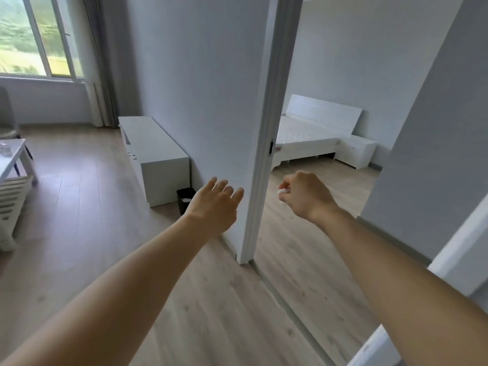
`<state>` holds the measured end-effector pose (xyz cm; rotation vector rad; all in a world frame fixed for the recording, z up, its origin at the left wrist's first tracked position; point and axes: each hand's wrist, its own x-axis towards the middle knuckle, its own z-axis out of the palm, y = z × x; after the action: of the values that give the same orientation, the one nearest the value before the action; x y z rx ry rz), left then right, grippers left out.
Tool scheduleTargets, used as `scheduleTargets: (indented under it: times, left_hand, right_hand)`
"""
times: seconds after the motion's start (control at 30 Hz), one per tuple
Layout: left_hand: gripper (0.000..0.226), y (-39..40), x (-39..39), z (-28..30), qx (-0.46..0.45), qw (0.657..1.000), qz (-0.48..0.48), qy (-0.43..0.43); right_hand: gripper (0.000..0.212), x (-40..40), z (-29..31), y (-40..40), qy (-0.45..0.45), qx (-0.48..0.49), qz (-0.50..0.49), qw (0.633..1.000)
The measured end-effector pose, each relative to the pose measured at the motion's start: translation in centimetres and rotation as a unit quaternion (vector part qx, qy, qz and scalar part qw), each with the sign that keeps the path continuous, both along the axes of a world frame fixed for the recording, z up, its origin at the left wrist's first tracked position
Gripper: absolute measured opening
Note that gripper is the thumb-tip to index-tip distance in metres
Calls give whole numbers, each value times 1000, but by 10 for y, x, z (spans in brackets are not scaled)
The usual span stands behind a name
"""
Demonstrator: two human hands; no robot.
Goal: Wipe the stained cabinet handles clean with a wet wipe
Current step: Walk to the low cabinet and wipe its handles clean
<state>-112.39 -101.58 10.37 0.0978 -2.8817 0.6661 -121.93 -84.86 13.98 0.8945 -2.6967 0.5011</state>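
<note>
Here, wet wipe (282, 191) pinched in right grip (303, 195), left grip (215, 204) spread

A pale wood-plank floor (79, 220) runs through both rooms; on it, against the wall, stands a long low white cabinet (155, 151), and just beside the cabinet's near end sits a small black bin (184, 200) with something white inside; at the left edge stands a white worktop (12, 157) with a slatted lower shelf; through the doorway a white bed (306, 141) and a white nightstand (356, 151) rest on the same floor.
</note>
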Motion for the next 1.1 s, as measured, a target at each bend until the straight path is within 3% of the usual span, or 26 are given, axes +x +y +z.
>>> scheduleTargets:
  times: [0.17,0.33,0.63,0.93,1.1]
  left_hand:
    - [53,-113,-70,-14,-19,999,34,-6]
    - [52,-240,-132,11,-22,996,83,3]
    - [50,-500,-195,5,-12,986,167,2]
    - [54,-792,-275,4,-79,988,123,-43]
    - [52,-922,-344,21,-63,992,105,-27]
  right_hand:
    - [17,-90,-9,-125,0,-21,47,999]
    - [14,-169,2,-275,-36,-20,98,994]
    - [15,-217,-3,-579,-46,-24,236,970]
    - [16,-303,-18,-858,-110,-43,150,982]
    - [14,-358,-15,-976,-101,-55,122,986]
